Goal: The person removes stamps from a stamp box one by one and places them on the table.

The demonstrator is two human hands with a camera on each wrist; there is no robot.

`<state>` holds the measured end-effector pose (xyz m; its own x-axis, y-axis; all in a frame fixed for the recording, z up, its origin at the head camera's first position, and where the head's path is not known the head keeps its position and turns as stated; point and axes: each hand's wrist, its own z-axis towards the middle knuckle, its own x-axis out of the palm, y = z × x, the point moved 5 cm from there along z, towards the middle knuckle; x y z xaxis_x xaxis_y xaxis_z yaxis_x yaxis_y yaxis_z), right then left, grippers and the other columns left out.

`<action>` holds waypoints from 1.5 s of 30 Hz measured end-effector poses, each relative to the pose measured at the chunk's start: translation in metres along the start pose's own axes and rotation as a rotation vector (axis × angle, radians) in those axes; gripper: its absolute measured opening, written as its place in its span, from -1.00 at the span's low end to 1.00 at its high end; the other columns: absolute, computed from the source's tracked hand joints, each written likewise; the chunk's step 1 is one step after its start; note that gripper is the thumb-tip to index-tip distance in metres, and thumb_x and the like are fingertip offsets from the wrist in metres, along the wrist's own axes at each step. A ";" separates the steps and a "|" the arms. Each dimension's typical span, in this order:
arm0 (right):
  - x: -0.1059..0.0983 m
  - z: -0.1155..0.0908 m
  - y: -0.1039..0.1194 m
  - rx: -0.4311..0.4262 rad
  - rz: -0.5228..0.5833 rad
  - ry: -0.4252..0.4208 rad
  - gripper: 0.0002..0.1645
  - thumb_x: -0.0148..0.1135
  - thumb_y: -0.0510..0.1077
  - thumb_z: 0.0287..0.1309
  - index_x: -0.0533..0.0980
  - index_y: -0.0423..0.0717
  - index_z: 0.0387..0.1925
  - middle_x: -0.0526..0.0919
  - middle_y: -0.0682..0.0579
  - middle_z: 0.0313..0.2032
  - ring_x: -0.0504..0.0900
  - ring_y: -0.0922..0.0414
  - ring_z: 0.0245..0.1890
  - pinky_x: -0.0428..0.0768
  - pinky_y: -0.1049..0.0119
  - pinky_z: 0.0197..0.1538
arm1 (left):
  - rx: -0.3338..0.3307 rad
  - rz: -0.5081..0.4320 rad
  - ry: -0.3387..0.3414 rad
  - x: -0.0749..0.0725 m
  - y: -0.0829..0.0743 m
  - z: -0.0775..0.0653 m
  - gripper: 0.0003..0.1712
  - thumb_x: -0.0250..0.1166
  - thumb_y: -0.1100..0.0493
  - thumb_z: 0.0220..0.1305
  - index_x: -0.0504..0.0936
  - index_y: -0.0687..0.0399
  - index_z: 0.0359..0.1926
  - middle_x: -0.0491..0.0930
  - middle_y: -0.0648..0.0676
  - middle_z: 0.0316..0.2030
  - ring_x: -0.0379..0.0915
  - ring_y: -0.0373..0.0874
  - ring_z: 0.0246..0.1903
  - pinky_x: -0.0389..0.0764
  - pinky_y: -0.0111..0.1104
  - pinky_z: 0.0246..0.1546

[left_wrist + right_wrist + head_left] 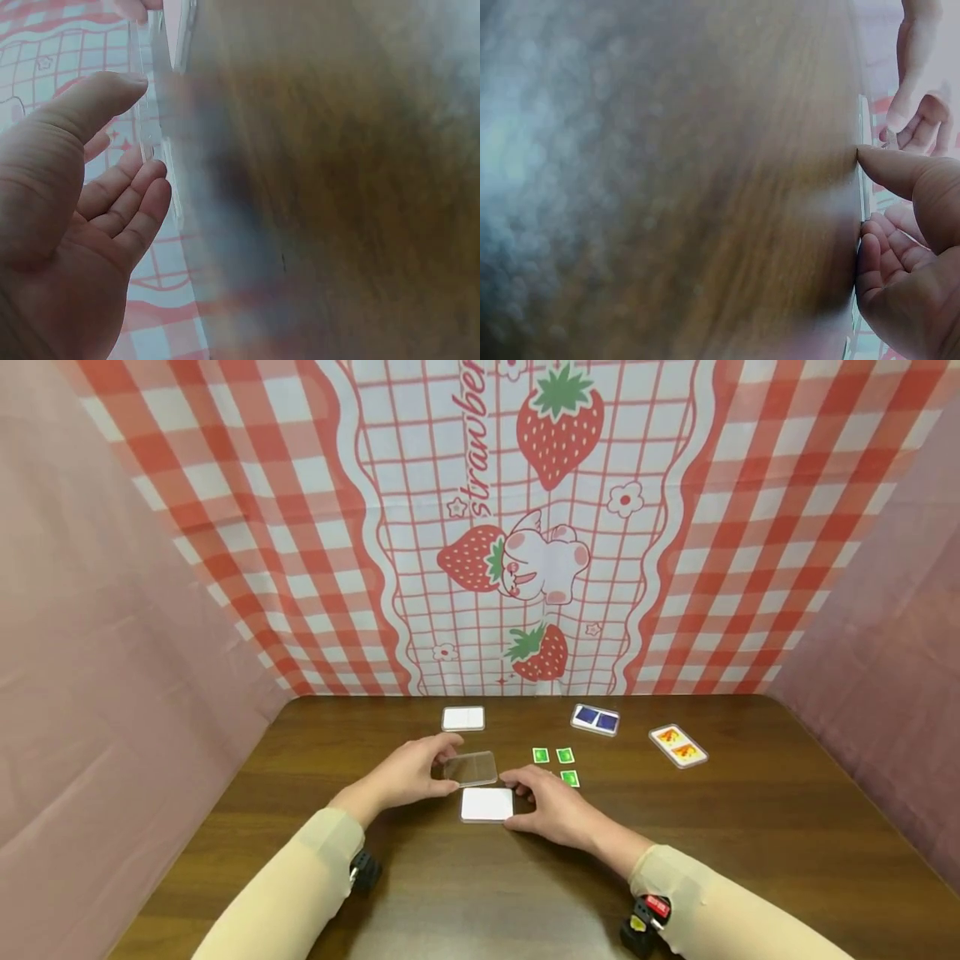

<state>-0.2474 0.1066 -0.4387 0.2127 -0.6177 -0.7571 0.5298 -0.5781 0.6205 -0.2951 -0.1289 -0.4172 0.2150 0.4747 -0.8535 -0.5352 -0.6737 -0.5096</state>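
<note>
My left hand [412, 768] grips a clear plastic lid [471, 768] by its left end, thumb at the near edge and fingers at the far one. The lid is tilted and raised just beyond a clear case with a white card [487, 805], which lies flat on the table. At that case's right end is my right hand [558, 806], its thumb at the near corner and its curled fingers by the far corner. In the right wrist view the right thumb [892, 166] and fingertips are low at the tabletop, by the case's thin edge.
Several small green-picture squares [565, 756] lie beyond the right hand, one partly hidden. Farther back are a white card case [463, 718], a case with two dark blue squares [596, 719] and one with two orange pictures [678, 746]. A checked strawberry cloth [555, 543] hangs behind the wooden table [480, 893].
</note>
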 end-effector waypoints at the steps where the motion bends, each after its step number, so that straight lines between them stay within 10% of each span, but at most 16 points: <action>1: 0.000 -0.001 -0.001 0.005 0.006 0.003 -0.28 0.71 -0.16 0.18 0.61 -0.30 0.31 0.70 -0.07 0.07 0.65 0.00 0.03 0.69 0.19 0.09 | 0.004 -0.008 0.006 0.001 -0.002 -0.002 -0.24 0.61 0.15 0.36 0.51 0.23 0.48 0.72 0.11 0.15 0.64 0.01 0.15 0.65 -0.01 0.24; 14: 0.000 0.001 -0.004 0.038 0.072 0.024 0.02 0.73 -0.10 0.17 0.41 -0.43 0.50 0.68 -0.06 0.11 0.64 0.00 0.09 0.68 0.11 0.17 | 0.113 0.026 0.060 0.010 -0.028 -0.012 -0.25 0.60 0.17 0.35 0.53 0.23 0.47 0.72 0.12 0.16 0.66 0.00 0.15 0.67 -0.03 0.21; 45: 0.002 -0.001 -0.003 -0.003 0.008 0.001 -0.35 0.74 -0.10 0.14 0.68 -0.28 0.19 0.65 -0.04 0.01 0.63 0.05 -0.02 0.66 0.25 0.04 | 0.116 0.066 0.125 0.029 -0.030 -0.013 -0.28 0.61 0.14 0.37 0.55 0.12 0.47 0.69 0.11 0.20 0.63 -0.04 0.14 0.65 -0.05 0.20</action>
<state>-0.2482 0.1076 -0.4418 0.2176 -0.6215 -0.7526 0.5304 -0.5720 0.6257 -0.2620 -0.1023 -0.4279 0.2723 0.3522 -0.8954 -0.6410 -0.6276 -0.4418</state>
